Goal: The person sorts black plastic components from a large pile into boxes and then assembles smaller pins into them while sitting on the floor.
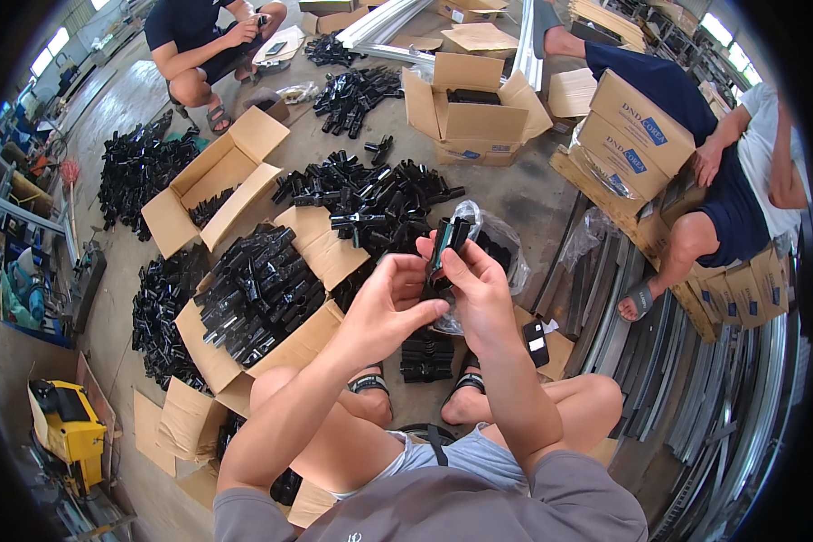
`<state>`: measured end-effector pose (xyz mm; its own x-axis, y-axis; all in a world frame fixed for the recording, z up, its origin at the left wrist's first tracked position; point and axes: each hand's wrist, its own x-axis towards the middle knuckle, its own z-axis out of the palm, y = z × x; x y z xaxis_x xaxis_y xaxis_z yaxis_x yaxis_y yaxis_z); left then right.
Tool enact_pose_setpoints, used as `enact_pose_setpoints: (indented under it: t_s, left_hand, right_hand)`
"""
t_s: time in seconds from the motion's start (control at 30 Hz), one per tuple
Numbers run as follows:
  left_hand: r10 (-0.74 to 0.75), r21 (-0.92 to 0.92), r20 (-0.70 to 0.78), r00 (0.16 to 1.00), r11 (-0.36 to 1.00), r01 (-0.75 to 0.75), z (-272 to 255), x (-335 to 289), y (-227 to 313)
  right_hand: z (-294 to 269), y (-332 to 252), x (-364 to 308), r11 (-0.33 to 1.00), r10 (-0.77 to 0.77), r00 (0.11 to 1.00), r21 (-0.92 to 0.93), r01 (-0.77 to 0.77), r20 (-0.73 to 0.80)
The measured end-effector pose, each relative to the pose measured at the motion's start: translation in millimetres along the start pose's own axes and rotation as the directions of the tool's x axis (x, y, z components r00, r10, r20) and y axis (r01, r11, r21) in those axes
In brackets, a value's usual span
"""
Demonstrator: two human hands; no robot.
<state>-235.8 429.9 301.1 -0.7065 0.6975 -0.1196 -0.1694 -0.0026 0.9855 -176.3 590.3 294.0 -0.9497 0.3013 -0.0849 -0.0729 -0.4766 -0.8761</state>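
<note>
Up in front of my chest, both hands are on one glossy black pipe joint [452, 235]. My right hand [479, 294] grips it with the thumb pressed along its near face. Around its lower left side, my left hand [397, 294] is curled, thumb and fingers closing in on it; the exact contact is partly hidden. Just beyond my hands lies a clear plastic bag [506, 239] with black pieces in it. Below them, between my feet, several black joints [426, 357] stand lined up in a block on the floor.
Heaps of black joints [370, 194] cover the floor ahead. An open carton full of joints [257, 294] stands at my left. A phone [536, 343] lies by my right knee, near long metal profiles [614, 334]. Two other people sit at far left and right, one beside stacked cartons [628, 135].
</note>
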Motion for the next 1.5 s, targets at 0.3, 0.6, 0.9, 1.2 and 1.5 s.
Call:
enact_pose_setpoints:
  t_s: [0.3, 0.6, 0.9, 1.2, 1.5]
  left_hand:
    - [-0.152, -0.029, 0.123, 0.981, 0.987, 0.157, -12, 5, 6]
    - [-0.158, 0.053, 0.119, 0.980, 0.987, 0.152, -16, 11, -5]
    - [-0.202, 0.045, 0.153, 0.967, 0.979, 0.197, -19, 10, 1]
    - [-0.229, -0.057, 0.049, 0.972, 0.971, 0.231, -22, 4, 10]
    - [0.033, 0.812, -0.144, 0.989, 0.576, 0.099, -28, 12, 36]
  right_hand:
    - [5, -6, 3, 0.999, 0.031, 0.999, -0.042, -0.030, 0.034]
    - [0, -13, 7, 0.994, 0.090, 0.993, -0.064, -0.086, 0.069]
    - [-1, -9, 7, 0.995, 0.089, 0.992, -0.052, -0.084, 0.094]
    - [-99, -6, 80, 0.985, -0.133, 0.951, -0.142, 0.096, -0.279]
    - [-334, 155, 162, 0.080, -0.094, 0.841, -0.847, -0.526, -0.532]
